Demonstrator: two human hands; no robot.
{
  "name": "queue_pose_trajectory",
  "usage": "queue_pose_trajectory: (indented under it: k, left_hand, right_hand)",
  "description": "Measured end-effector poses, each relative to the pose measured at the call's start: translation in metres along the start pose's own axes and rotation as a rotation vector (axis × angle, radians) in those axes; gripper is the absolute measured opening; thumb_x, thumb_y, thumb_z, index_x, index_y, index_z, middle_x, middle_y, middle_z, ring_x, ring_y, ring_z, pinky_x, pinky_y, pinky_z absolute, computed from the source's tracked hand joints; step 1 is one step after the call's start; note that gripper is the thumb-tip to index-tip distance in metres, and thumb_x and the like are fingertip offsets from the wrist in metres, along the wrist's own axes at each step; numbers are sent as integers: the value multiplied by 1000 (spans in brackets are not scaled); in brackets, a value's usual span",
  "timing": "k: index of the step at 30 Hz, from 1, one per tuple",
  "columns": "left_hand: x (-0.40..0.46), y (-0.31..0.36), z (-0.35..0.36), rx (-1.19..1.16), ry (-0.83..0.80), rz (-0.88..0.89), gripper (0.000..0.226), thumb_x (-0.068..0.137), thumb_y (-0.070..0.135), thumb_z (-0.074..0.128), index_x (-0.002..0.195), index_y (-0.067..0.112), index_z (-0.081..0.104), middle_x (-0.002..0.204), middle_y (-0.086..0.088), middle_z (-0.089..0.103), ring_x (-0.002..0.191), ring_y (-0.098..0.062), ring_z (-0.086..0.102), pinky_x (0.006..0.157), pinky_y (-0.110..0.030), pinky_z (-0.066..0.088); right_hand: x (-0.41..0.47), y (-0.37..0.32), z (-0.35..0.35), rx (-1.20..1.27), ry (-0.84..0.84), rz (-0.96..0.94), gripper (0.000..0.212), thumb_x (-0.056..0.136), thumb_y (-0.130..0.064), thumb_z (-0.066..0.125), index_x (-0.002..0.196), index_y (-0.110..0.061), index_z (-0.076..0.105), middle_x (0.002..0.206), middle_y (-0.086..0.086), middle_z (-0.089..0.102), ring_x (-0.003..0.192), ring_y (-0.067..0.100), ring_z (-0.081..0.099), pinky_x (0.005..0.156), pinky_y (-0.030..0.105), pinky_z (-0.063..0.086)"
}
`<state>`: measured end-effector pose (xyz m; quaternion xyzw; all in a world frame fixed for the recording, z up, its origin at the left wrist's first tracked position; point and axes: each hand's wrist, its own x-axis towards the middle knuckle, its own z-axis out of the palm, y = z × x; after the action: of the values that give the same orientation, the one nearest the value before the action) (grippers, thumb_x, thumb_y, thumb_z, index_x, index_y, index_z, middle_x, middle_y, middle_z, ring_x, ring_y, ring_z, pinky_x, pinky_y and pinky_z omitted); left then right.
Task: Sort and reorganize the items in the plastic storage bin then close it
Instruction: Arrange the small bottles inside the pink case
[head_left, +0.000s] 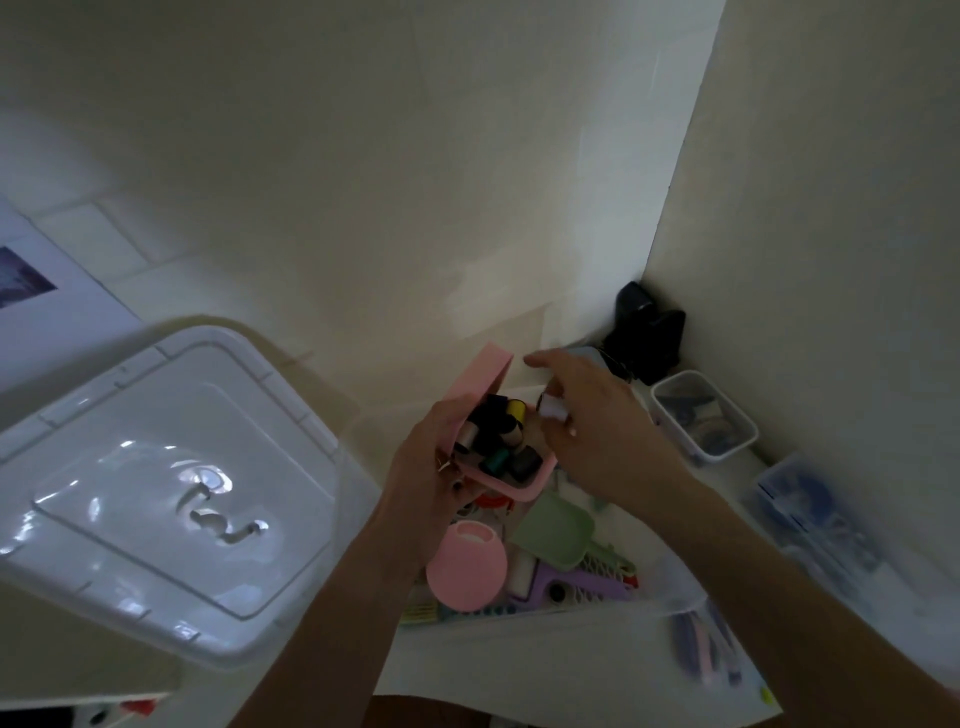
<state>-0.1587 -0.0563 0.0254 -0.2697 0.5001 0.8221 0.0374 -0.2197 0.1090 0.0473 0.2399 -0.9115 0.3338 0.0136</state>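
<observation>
The left hand curls round the left side of a small pink box, holding it up with its hinged lid open and thread spools packed inside. The right hand, forearm reaching in from the near right, pinches a small white spool just above the box's right edge, index finger extended. Beneath both lies the open clear storage bin with a pink round case and green scoop. Its white lid rests to the left.

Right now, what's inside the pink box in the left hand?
The pink box holds thread spools: yellow, teal, black and grey. The left hand covers its near side; lower layers are hidden.
</observation>
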Motion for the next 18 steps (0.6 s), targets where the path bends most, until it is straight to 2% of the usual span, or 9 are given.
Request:
queue_pose_trajectory:
  k: [2, 5, 7, 9, 10, 12, 14, 16, 18]
  left_hand:
    - [-1, 0, 0, 4, 0, 4, 27, 88, 33, 67, 113, 22, 70, 111, -8, 74, 106, -31, 69, 94, -51, 56]
    - [-2, 0, -1, -6, 14, 10, 34, 87, 34, 67, 118, 20, 68, 114, -10, 73, 107, -32, 69, 94, -50, 56]
    - [-1, 0, -4, -19, 9, 13, 35, 87, 33, 68, 119, 20, 69, 116, -10, 72, 108, -31, 69, 96, -51, 55]
    - [0, 1, -7, -50, -11, 19, 26, 89, 31, 66, 111, 22, 73, 114, -9, 74, 106, -30, 70, 97, -51, 54]
    - [0, 1, -8, -65, -30, 25, 19, 89, 30, 65, 102, 24, 78, 108, -8, 75, 102, -28, 71, 94, -49, 56]
    - [-3, 3, -9, -98, -74, 42, 17, 86, 30, 64, 86, 27, 81, 93, -4, 77, 87, -21, 73, 83, -42, 58]
    - [-6, 2, -7, -159, -105, 51, 22, 80, 31, 65, 93, 22, 81, 93, -6, 76, 82, -21, 73, 74, -37, 56]
    - [-5, -6, -5, -230, -157, 42, 36, 81, 30, 65, 112, 13, 74, 104, -12, 72, 93, -28, 68, 77, -39, 52]
    - [-4, -17, -4, -287, -198, 3, 50, 84, 32, 68, 128, 7, 65, 120, -20, 62, 106, -35, 59, 88, -45, 48]
  right_hand:
    - [4, 2, 6, -121, -9, -29, 50, 82, -15, 63, 129, -24, 49, 99, -3, 68, 86, 18, 65, 69, 34, 52]
    - [5, 3, 13, -272, -47, -9, 44, 82, -24, 67, 123, -27, 51, 101, -8, 72, 93, 12, 65, 75, 28, 49]
    - [0, 2, 10, -224, 4, -3, 39, 83, -30, 69, 120, -28, 56, 107, -10, 70, 96, 10, 64, 79, 26, 49]
    - [-9, 3, 6, -51, 116, 50, 42, 83, -41, 72, 121, -31, 57, 113, -14, 64, 97, 5, 59, 80, 25, 49]
    - [-15, 6, 6, 72, 139, 97, 54, 79, -46, 75, 127, -33, 53, 118, -16, 59, 99, 1, 57, 81, 23, 49]
    - [-26, 10, 11, 359, 29, 178, 99, 62, -54, 85, 145, -36, 32, 130, -21, 47, 109, -5, 52, 90, 22, 48]
    - [-31, 16, 22, 426, -112, 119, 133, 51, -58, 88, 154, -33, 7, 144, -20, 38, 120, -9, 48, 102, 26, 45]
    - [-24, 19, 31, 398, -163, 44, 139, 52, -53, 90, 155, -26, 1, 146, -16, 41, 124, -8, 48, 106, 20, 41]
    - [-11, 14, 29, 360, -174, 14, 131, 55, -48, 91, 153, -28, 7, 140, -15, 45, 123, -5, 49, 103, 17, 42]
